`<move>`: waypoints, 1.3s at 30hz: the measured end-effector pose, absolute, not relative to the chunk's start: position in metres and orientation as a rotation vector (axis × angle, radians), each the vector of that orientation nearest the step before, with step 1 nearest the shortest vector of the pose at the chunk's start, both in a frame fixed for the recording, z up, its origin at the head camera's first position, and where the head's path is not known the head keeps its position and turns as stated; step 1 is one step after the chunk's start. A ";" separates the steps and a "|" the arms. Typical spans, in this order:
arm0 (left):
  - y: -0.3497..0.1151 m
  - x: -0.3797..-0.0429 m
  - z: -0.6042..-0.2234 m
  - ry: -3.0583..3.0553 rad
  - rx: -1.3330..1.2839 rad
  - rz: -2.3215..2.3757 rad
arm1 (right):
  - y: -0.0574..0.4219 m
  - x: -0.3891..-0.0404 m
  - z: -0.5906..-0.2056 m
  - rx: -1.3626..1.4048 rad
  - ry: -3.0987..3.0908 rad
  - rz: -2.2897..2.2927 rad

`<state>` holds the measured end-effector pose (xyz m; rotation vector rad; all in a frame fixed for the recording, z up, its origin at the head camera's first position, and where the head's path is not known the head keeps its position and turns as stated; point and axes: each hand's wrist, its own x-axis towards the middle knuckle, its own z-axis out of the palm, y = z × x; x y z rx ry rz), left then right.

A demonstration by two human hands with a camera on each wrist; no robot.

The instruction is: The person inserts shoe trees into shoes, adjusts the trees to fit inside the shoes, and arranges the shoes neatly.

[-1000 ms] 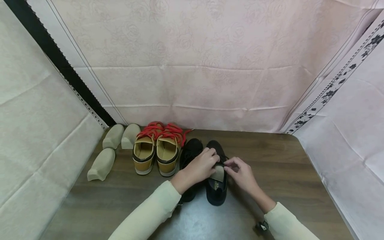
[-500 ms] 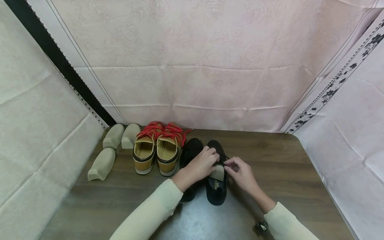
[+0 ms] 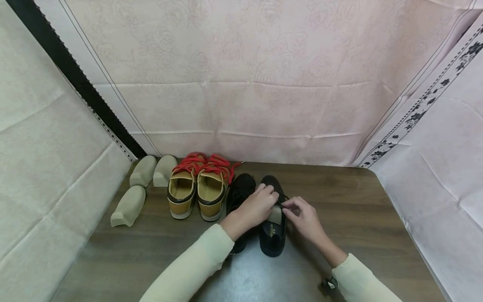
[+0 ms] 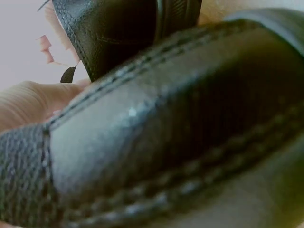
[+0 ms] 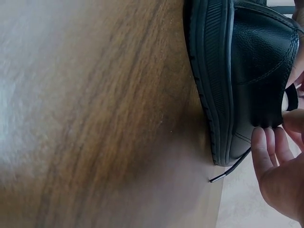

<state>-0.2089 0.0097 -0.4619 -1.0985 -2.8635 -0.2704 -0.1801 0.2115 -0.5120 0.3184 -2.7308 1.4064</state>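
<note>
A black lace-up shoe point(image 3: 271, 241) stands toe-away on the wooden surface, with a pale grey piece point(image 3: 275, 215) showing at its opening. Over its lacing, my left hand point(image 3: 254, 208) has its fingers curled and seems to pinch the lace; its fingertips are largely hidden. At the shoe's right edge, my right hand point(image 3: 303, 220) pinches the black shoelace point(image 5: 293, 96) between thumb and fingers, its other fingertips against the eyelet flap point(image 5: 268, 107). A loose lace end point(image 5: 230, 172) hangs outside the shoe. The matching black shoe point(image 3: 242, 186) is partly covered by my left hand and wrist.
Left of the black pair stand two tan shoes point(image 3: 210, 195) with red laces point(image 3: 216, 167). Several pale shoe inserts point(image 3: 129, 205) lie farther left. Patterned cloth point(image 3: 241, 109) screens the back and both sides of the wooden surface point(image 3: 339, 188).
My left hand has shifted slightly to the right over the shoe, closer to my right hand. The right hand stays almost still at the lace.
</note>
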 end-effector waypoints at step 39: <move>-0.003 -0.201 -0.452 -2.739 -1.060 -0.290 | 0.218 -0.159 -0.508 0.493 -2.612 1.240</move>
